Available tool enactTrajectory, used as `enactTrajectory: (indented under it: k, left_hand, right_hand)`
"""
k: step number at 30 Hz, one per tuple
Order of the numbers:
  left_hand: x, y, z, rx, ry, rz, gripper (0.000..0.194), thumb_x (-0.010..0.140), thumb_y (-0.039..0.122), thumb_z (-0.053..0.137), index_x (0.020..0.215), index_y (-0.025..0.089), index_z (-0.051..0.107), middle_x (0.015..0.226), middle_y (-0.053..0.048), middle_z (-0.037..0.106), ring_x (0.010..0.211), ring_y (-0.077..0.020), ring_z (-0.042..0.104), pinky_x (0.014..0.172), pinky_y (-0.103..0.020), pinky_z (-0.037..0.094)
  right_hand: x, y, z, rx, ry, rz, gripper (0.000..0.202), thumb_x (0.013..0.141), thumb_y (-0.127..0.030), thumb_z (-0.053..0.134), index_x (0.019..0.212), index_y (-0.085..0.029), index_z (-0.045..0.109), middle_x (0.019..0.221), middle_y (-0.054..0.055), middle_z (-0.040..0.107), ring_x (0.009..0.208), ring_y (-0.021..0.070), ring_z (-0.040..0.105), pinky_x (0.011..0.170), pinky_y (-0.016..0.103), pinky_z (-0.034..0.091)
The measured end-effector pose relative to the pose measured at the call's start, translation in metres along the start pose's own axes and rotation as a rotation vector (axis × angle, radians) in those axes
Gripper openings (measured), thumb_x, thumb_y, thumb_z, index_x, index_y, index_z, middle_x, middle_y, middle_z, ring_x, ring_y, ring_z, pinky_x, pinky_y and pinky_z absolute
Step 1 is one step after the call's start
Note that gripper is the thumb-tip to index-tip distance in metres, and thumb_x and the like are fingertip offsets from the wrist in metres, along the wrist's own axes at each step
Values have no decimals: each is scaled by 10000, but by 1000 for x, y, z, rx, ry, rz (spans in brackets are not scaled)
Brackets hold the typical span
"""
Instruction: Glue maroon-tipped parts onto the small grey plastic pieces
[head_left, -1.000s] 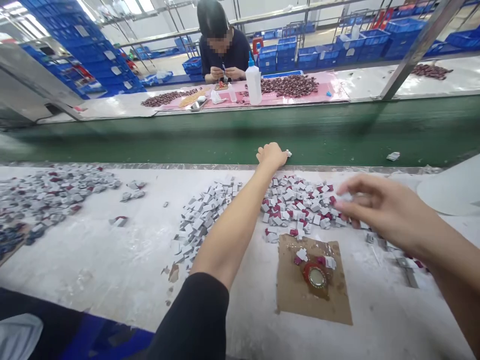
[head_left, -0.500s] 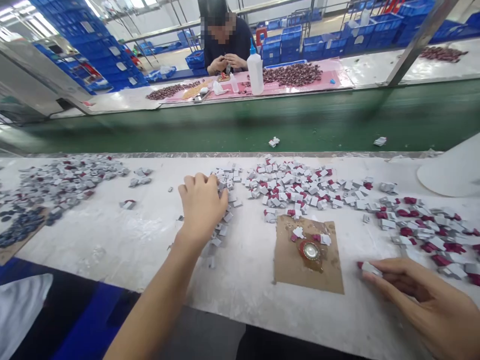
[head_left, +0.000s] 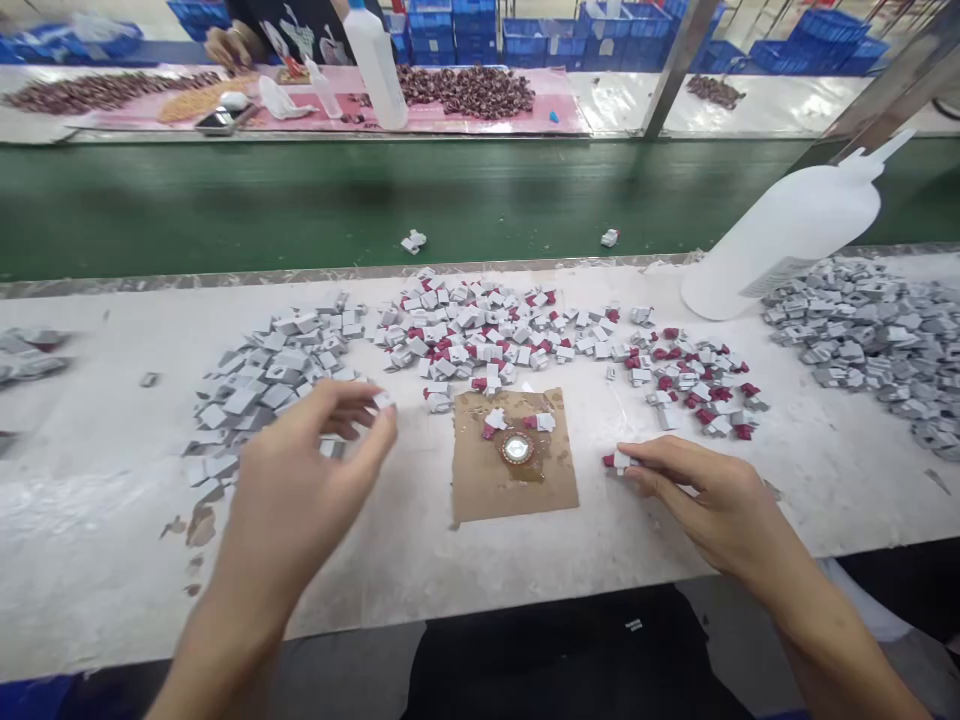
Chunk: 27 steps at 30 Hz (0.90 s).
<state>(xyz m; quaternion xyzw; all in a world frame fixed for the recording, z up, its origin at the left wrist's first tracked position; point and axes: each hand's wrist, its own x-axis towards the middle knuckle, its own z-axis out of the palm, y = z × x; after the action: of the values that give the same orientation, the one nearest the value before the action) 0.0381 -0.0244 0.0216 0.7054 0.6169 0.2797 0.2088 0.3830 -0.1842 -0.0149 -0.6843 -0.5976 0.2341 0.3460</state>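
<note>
A small grey-white piece (head_left: 383, 400) is pinched between the thumb and finger of my left hand (head_left: 322, 460), beside a heap of grey pieces (head_left: 262, 375). My right hand (head_left: 697, 490) grips a white and dark red part (head_left: 619, 461) at its fingertips, right of a brown cardboard square (head_left: 480, 490). On the cardboard rest a round metal cap (head_left: 517, 448) in a wet patch and two white and red parts (head_left: 540, 422). Behind the cardboard lies a pile of white and red parts (head_left: 480, 325).
A large white bottle (head_left: 795, 235) leans at the back right, near another grey heap (head_left: 885, 350). A green belt (head_left: 285, 205) runs behind the table. Across it, a person's hand (head_left: 231, 48) is near a pink mat (head_left: 566, 105) with a white bottle (head_left: 375, 65).
My left hand has come away from the grey heap with a small piece in its fingers. My right hand still holds its part. The view has turned right and down.
</note>
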Motion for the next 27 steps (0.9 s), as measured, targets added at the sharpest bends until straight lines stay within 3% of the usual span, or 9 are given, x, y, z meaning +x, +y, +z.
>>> enactTrajectory:
  k: [3, 7, 11, 16, 21, 27]
  left_hand:
    - [-36, 0, 16, -44, -61, 36, 164, 970, 464, 753, 1070, 335, 764, 958, -19, 814, 828, -295, 726, 698, -424, 534]
    - [-59, -8, 38, -49, -41, 162, 79, 1021, 338, 716, 1081, 309, 760, 1022, -31, 811, 934, -285, 723, 780, -416, 551]
    - [-65, -13, 51, -76, -4, 169, 71, 1071, 296, 687, 1112, 284, 743, 1022, -42, 786, 1009, -285, 718, 859, -421, 562]
    - [-67, -11, 54, -65, 23, 163, 75, 1079, 268, 685, 1136, 270, 734, 1023, -49, 776, 1044, -285, 708, 902, -426, 578]
    - [-70, -10, 53, -103, 21, 143, 85, 1074, 276, 684, 1127, 281, 751, 1049, -52, 807, 1056, -290, 733, 922, -437, 608]
    - [-70, -10, 49, -211, 4, 51, 97, 1063, 306, 720, 1132, 295, 788, 1070, -34, 819, 1003, -252, 756, 925, -413, 638]
  right_hand:
    - [1, -2, -3, -18, -7, 21, 213, 1116, -406, 739, 1238, -318, 888, 1163, 82, 903, 928, 298, 865, 753, 427, 711]
    - [7, -9, -9, -51, -32, 11, 192, 1096, -429, 756, 1174, -326, 898, 1093, 82, 888, 871, 297, 835, 670, 425, 683]
    - [14, -23, -4, 62, -18, 38, 202, 1088, -397, 790, 1239, -332, 908, 1052, 73, 866, 897, 278, 829, 725, 412, 685]
    - [23, -52, 26, 325, -27, -30, 256, 1097, -263, 772, 1290, -369, 903, 1087, 52, 861, 955, 241, 822, 766, 384, 700]
    - [30, -64, 45, 293, 5, -61, 242, 1081, -246, 762, 1237, -353, 912, 1044, 49, 870, 894, 241, 827, 753, 404, 733]
    - [33, -64, 47, 214, -19, -95, 226, 1090, -245, 745, 1215, -335, 910, 1027, 50, 870, 878, 246, 835, 744, 402, 728]
